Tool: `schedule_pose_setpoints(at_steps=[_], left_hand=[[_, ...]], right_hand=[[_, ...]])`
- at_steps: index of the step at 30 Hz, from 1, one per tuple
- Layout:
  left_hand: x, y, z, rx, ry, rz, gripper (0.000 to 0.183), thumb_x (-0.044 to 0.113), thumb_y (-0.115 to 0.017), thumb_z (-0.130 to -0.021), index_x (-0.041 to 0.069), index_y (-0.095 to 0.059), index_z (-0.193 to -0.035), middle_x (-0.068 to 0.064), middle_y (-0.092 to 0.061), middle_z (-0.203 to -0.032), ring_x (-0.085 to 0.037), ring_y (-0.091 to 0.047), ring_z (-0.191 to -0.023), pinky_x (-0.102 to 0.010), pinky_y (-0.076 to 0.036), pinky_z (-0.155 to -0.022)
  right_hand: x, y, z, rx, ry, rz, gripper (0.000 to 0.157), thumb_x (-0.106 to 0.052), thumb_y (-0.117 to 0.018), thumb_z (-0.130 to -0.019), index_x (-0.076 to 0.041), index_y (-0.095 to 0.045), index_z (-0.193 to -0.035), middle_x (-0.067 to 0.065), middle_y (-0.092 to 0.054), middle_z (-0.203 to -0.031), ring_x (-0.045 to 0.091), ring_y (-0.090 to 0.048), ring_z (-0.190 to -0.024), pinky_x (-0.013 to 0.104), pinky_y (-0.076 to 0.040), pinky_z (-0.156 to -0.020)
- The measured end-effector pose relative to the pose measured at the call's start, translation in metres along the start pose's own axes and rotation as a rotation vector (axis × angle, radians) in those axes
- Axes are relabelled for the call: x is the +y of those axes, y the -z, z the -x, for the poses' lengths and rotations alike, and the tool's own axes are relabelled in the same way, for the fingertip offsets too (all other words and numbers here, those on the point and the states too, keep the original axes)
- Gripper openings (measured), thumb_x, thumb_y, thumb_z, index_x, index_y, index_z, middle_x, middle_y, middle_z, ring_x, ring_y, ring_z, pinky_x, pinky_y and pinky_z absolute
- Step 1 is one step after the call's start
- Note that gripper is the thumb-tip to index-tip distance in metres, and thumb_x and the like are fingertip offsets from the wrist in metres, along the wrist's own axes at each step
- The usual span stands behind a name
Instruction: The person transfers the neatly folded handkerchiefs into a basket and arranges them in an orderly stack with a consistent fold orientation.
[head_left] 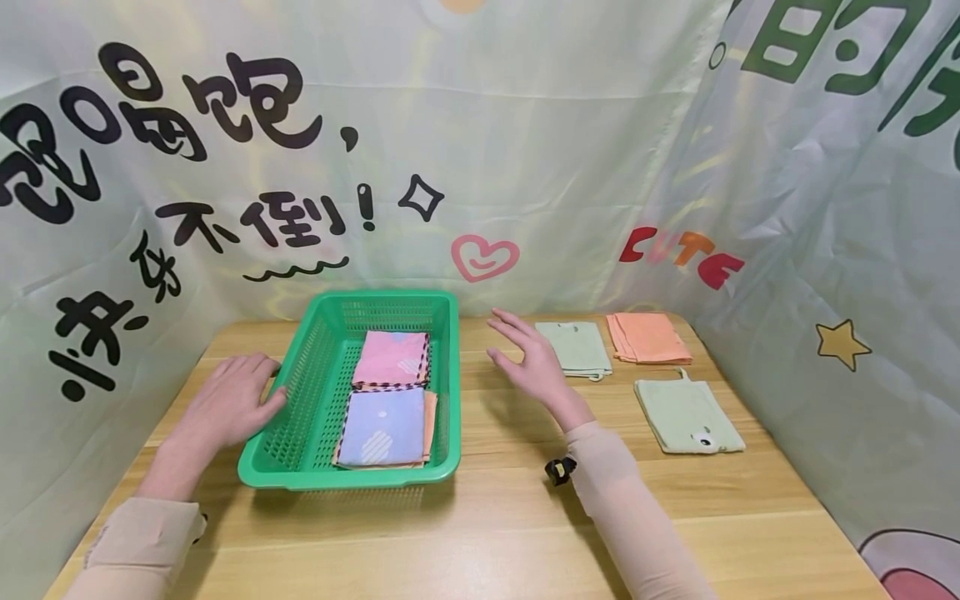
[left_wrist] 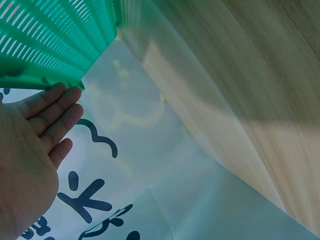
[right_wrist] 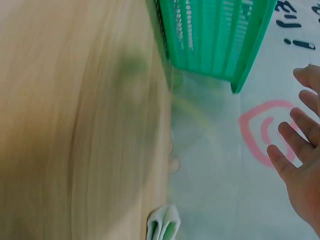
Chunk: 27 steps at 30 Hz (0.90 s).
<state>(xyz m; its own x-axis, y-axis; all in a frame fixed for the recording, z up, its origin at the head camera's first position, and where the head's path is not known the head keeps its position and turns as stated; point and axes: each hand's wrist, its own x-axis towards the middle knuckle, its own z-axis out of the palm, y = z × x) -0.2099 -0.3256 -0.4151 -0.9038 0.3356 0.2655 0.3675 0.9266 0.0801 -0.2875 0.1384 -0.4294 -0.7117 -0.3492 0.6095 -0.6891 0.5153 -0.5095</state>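
Observation:
A green plastic basket [head_left: 258,477] stands on the wooden table. Inside it lie a folded pink cloth [head_left: 390,354] and a folded blue cloth [head_left: 381,425], with an orange edge showing beneath the blue one. My left hand [head_left: 228,400] is at the basket's left side, thumb by the rim; in the left wrist view its fingers [left_wrist: 60,112] are extended right by the basket's edge. To the right of the basket my right hand [head_left: 531,362] is held over the table, its fingers spread and holding nothing, as the right wrist view also shows.
On the right of the table lie a folded pale green cloth [head_left: 573,348], a folded orange cloth [head_left: 648,337] and, nearer, another pale green cloth [head_left: 686,415] with a loop and an eye design. A printed fabric backdrop [head_left: 540,183] encloses the table's back and sides.

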Motion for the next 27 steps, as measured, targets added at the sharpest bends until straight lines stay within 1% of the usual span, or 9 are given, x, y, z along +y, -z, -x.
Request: schedule_pose_setpoints(at_steps=[6,12,16,21,24,27], left_hand=[[0.000,0.000,0.000,0.004,0.002,0.001,0.044,0.029,-0.056,-0.099,-0.008,-0.059,-0.123,-0.025,-0.062,-0.121,-0.048,-0.054,-0.118,-0.065,-0.034,-0.110],[0.000,-0.001,0.001,0.008,0.002,-0.002,0.044,0.029,-0.057,-0.099,-0.008,-0.059,-0.123,-0.026,-0.062,-0.121,-0.048,-0.054,-0.119,-0.065,-0.035,-0.109],[0.000,-0.001,0.001,0.008,0.002,-0.001,0.044,0.028,-0.057,-0.099,-0.008,-0.059,-0.123,-0.026,-0.062,-0.121,-0.048,-0.054,-0.118,-0.065,-0.036,-0.108],[0.000,-0.001,0.001,0.009,0.003,0.000,0.043,0.028,-0.057,-0.099,-0.008,-0.059,-0.122,-0.026,-0.062,-0.120,-0.048,-0.054,-0.118,-0.065,-0.035,-0.109],[0.000,-0.001,0.000,0.011,0.001,-0.002,0.042,0.028,-0.057,-0.099,-0.007,-0.059,-0.122,-0.025,-0.062,-0.120,-0.048,-0.055,-0.118,-0.064,-0.035,-0.109],[0.000,-0.001,0.000,0.009,0.000,-0.004,0.042,0.028,-0.057,-0.099,-0.007,-0.060,-0.121,-0.025,-0.062,-0.119,-0.048,-0.055,-0.118,-0.064,-0.035,-0.109]], right_hand=[[0.018,0.011,0.003,0.003,-0.083,0.027,0.052,-0.014,-0.072,-0.098,-0.008,-0.058,-0.148,0.010,-0.052,-0.156,0.031,-0.048,-0.144,0.051,-0.040,-0.119],[0.036,0.025,0.006,-0.001,-0.144,0.046,0.052,-0.014,-0.070,-0.099,-0.008,-0.057,-0.149,0.007,-0.050,-0.158,0.031,-0.047,-0.145,0.054,-0.038,-0.119],[0.052,0.032,0.008,0.006,-0.169,0.071,0.052,-0.013,-0.071,-0.099,-0.007,-0.057,-0.148,0.009,-0.051,-0.157,0.034,-0.047,-0.144,0.055,-0.038,-0.119],[0.071,0.040,0.011,-0.008,-0.214,0.088,0.053,-0.012,-0.069,-0.099,-0.006,-0.055,-0.149,0.014,-0.050,-0.156,0.038,-0.046,-0.144,0.059,-0.040,-0.116],[0.082,0.045,0.012,-0.014,-0.246,0.097,0.054,-0.012,-0.068,-0.099,-0.006,-0.054,-0.151,0.017,-0.049,-0.156,0.041,-0.044,-0.145,0.062,-0.038,-0.116],[0.094,0.049,0.013,-0.028,-0.280,0.093,0.054,-0.013,-0.067,-0.101,-0.006,-0.052,-0.152,0.018,-0.047,-0.157,0.041,-0.042,-0.146,0.062,-0.036,-0.117]])
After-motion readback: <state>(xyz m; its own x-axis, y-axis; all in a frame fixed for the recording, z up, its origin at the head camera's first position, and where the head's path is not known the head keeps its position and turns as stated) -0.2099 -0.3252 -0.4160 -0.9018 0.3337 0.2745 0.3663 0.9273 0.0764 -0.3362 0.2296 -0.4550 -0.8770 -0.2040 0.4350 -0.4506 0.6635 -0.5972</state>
